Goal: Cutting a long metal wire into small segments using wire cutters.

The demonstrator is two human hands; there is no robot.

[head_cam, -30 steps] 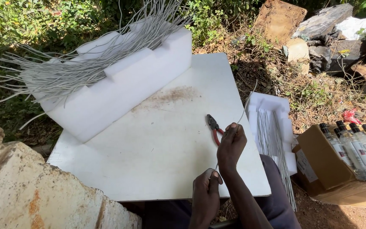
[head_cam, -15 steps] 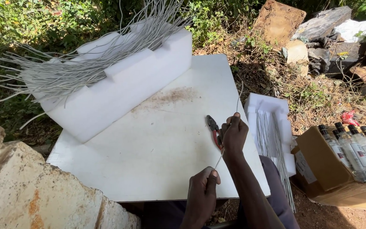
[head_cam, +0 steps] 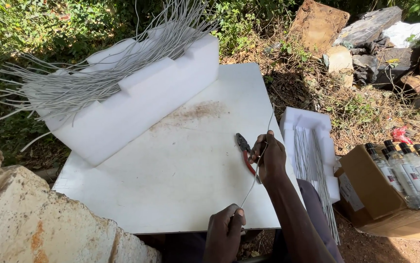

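- Outdoors among weeds and rubble, a white bench (head_cam: 180, 185) with a brown stain stands in sunlight.
- The pliers (head_cam: 245, 152) are partly hidden: the right hand (head_cam: 269, 159) is closed around their red handles.
- The left hand (head_cam: 225, 229) pinches the lower end of a thin grey wire (head_cam: 263, 146) at the bench's near edge; the wire crosses the right hand.
- A foam block (head_cam: 141, 102) carries a bundle of wires (head_cam: 88, 80).
- A foam tray (head_cam: 309, 141) of straight rods and a cardboard box (head_cam: 370, 192) of bottles, cut off, stand to the right.
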